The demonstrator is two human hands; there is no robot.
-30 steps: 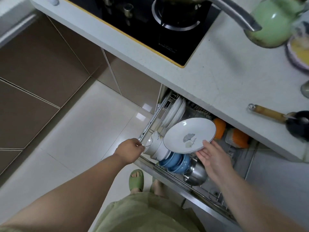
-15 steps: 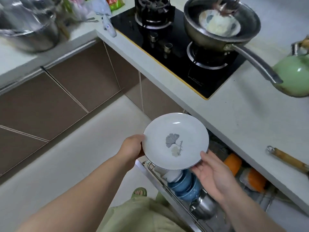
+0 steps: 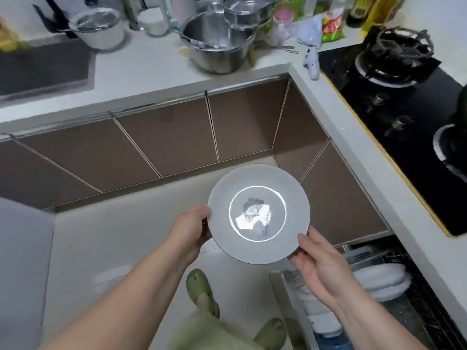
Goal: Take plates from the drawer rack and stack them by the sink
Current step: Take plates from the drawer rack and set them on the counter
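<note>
Only one text is seen: a short cursive line printed on the plate (image 3: pixel 258 213), beside its leaf motif, too blurred to be read. Print is also carried on the red-and-green packet (image 3: pixel 333 27) on the back counter, but no characters can be made out. No numbers or signs are legible.

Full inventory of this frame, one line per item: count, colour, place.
plate: 1, white with grey leaf print, held between both hands
drawer rack: 1, metal, open at lower right, white dishes inside
steel pot: 1, silver, counter top centre
sink: 1, dark, top left
hob: 1, black, right counter
cabinet doors: several, brown, under counter
slippers: 2, green, floor
left hand: plate's left rim
right hand: plate's lower right rim
</note>
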